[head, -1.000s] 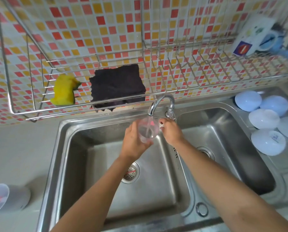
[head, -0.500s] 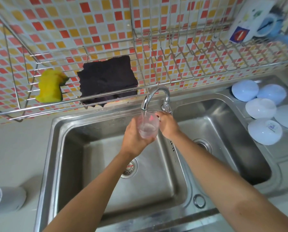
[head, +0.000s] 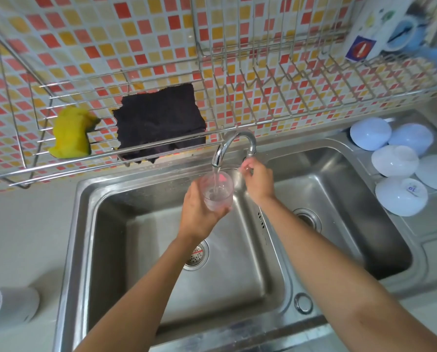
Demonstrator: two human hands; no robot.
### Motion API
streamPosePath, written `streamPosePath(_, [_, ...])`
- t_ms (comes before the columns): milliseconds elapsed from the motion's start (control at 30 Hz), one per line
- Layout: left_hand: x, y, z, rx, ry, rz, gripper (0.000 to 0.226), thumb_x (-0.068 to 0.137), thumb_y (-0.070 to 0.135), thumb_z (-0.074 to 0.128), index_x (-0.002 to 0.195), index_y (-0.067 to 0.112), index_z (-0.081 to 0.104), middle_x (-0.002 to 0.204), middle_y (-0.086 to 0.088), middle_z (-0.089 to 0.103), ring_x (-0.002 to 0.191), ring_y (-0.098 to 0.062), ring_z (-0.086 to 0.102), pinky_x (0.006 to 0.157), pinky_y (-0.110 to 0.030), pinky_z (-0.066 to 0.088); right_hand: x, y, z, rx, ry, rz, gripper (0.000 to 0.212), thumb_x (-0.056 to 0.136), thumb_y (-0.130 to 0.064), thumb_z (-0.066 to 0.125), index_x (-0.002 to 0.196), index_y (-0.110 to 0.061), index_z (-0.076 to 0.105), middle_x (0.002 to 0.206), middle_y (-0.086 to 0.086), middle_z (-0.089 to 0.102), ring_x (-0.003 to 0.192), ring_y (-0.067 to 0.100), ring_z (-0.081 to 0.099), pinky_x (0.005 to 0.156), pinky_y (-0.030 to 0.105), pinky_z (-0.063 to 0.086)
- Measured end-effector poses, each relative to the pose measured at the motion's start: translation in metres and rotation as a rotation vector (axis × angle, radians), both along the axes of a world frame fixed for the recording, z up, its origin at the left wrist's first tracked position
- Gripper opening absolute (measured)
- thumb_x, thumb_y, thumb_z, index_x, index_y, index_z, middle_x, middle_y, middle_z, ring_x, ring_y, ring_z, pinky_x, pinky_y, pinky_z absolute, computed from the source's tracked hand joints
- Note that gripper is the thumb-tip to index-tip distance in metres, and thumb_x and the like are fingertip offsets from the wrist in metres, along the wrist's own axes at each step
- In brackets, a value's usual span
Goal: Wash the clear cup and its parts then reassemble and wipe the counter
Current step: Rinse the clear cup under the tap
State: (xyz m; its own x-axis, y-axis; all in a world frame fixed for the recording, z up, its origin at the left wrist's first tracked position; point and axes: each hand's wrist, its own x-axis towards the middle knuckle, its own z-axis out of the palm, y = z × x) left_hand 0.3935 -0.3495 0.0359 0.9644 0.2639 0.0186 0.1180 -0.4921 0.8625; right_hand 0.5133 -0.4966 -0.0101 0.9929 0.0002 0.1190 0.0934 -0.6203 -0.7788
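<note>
Both hands are working at the sink [head: 85, 224]: the left hand [head: 199, 212] is wrapping its fingers around the clear cup [head: 217, 190], holding it upright under the faucet [head: 234, 146] to catch running water, while the right hand [head: 259, 180] is curling its fingers by the tap handle, probably regulating flow.

A double-basin stainless steel sink [head: 141, 250] is set into a pale grey counter [head: 22, 237]. Behind the sink, the wall [head: 136, 34] is covered in small mosaic tiles of red, orange, yellow and white. A wire dish rack [head: 263, 97] hangs on that wall above the sink, holding a yellow sponge [head: 71, 133] and a dark cloth [head: 159, 125]. Right of the sink, pale upturned bowls [head: 400, 195] sit on the drainboard. Soft daylight gleams on the steel.
</note>
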Motion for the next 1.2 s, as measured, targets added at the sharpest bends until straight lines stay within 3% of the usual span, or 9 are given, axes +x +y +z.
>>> streamPosePath(133, [-0.002,0.005,-0.002,0.011,-0.018,-0.001,0.081,0.061,0.027,0.089,0.129,0.025,0.045,0.124,0.012,0.054,0.116,-0.014,0.052,0.099,-0.036,0.045,0.003,-0.017,0.014,0.205,0.027,-0.124,0.023,0.095,-0.008,0.053,0.117,-0.011,0.057,0.093,0.003,0.071,0.081,0.014,0.061,0.07,0.016,0.037])
streamPosePath(333, [-0.004,0.008,-0.005,0.027,-0.016,0.014,0.086,0.059,0.031,0.09,0.131,0.024,0.043,0.128,0.008,0.054,0.119,-0.014,0.051,0.101,-0.038,0.045,0.003,-0.021,0.015,0.108,-0.001,-0.072,0.02,0.092,0.002,0.047,0.1,-0.005,0.065,0.091,0.005,0.072,0.087,0.025,0.065,0.082,0.032,0.047])
streamPosePath(433, [-0.006,0.01,-0.007,0.044,-0.015,0.006,0.087,0.058,0.034,0.089,0.132,0.026,0.042,0.128,0.007,0.053,0.12,-0.016,0.05,0.1,-0.04,0.045,-0.003,-0.027,0.018,0.058,0.076,-0.021,0.025,0.099,-0.015,0.048,0.12,-0.008,0.06,0.111,0.011,0.069,0.103,0.031,0.063,0.087,0.029,0.042])
streamPosePath(500, [-0.009,0.013,-0.008,0.049,-0.014,0.011,0.089,0.057,0.034,0.089,0.132,0.026,0.042,0.128,0.005,0.053,0.12,-0.017,0.05,0.1,-0.04,0.045,-0.015,-0.031,0.014,0.005,0.123,-0.001,0.043,0.101,-0.025,0.047,0.14,-0.009,0.043,0.135,0.012,0.056,0.121,0.032,0.052,0.097,0.032,0.039])
streamPosePath(600, [-0.013,0.016,-0.01,0.078,-0.006,-0.006,0.089,0.059,0.03,0.09,0.133,0.021,0.041,0.127,0.001,0.05,0.116,-0.017,0.052,0.092,-0.027,0.044,-0.04,-0.038,-0.007,-0.03,0.061,0.002,0.057,0.099,-0.024,0.048,0.148,-0.004,0.028,0.154,0.013,0.032,0.141,0.029,0.031,0.112,0.032,0.025])
streamPosePath(700, [-0.016,0.019,-0.014,0.144,0.043,-0.01,0.09,0.06,0.028,0.09,0.134,0.016,0.04,0.124,-0.002,0.046,0.108,-0.018,0.055,0.081,-0.019,0.039,-0.063,-0.041,-0.033,-0.151,0.065,0.044,0.056,0.099,-0.02,0.048,0.147,-0.001,0.028,0.156,0.016,0.024,0.146,0.028,0.018,0.117,0.034,0.017])
streamPosePath(900, [-0.02,0.029,-0.029,0.331,0.177,-0.06,0.088,0.059,0.029,0.088,0.132,0.023,0.04,0.117,-0.001,0.04,0.101,-0.025,0.05,0.087,-0.038,0.048,-0.088,-0.042,-0.061,-0.542,0.073,0.2,0.059,0.1,-0.015,0.041,0.149,0.003,0.015,0.159,0.019,0.01,0.148,0.031,0.006,0.119,0.039,0.001])
streamPosePath(1033, [-0.022,0.038,-0.038,0.448,0.274,-0.109,0.089,0.059,0.027,0.087,0.136,0.02,0.042,0.122,-0.011,0.04,0.108,-0.032,0.044,0.094,-0.036,0.04,-0.092,-0.044,-0.068,-0.622,0.013,0.201,0.067,0.081,0.014,0.051,0.144,0.008,0.028,0.152,0.025,0.027,0.142,0.039,0.025,0.116,0.045,0.012])
streamPosePath(1200, [-0.026,0.049,-0.044,0.558,0.403,-0.188,0.083,0.062,0.031,0.084,0.134,0.021,0.043,0.119,-0.01,0.039,0.111,-0.031,0.041,0.093,-0.038,0.043,-0.094,-0.042,-0.067,-0.659,-0.021,0.202,0.071,0.073,0.019,0.048,0.142,0.009,0.032,0.149,0.028,0.032,0.14,0.041,0.028,0.115,0.047,0.013])
